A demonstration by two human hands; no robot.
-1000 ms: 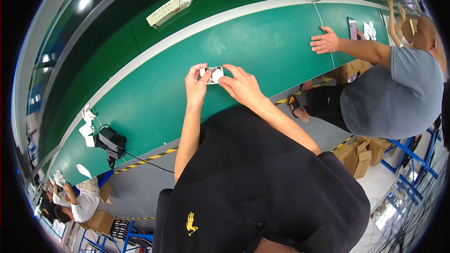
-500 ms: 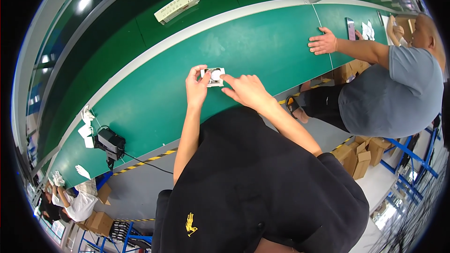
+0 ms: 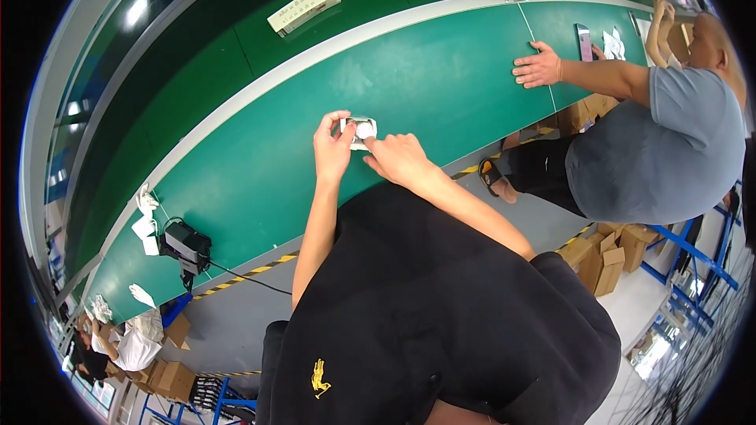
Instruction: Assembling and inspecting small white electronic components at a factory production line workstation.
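A small white open box [image 3: 348,123] with a round white piece [image 3: 365,131] inside is held above the green bench, in front of my body. My left hand [image 3: 331,148] is closed on the box's left side, its thumb reaching over the inside and its fingers at the rim. The index finger of my right hand [image 3: 402,160] touches the lower right corner of the box. My right thumb stays apart below it, and the other fingers are bent. What exactly the round piece is, I cannot make out.
The long green bench [image 3: 260,165] bears a black device [image 3: 187,242] with a cable at the left, beside white pieces [image 3: 145,228]. A power strip [image 3: 303,9] lies beyond the pale rail. At the right, a co-worker's hand [image 3: 539,68] rests on the bench near a phone [image 3: 583,42].
My right hand has shifted slightly left and down, its index finger moving from the box's right side to the lower right corner. My left hand keeps its hold.
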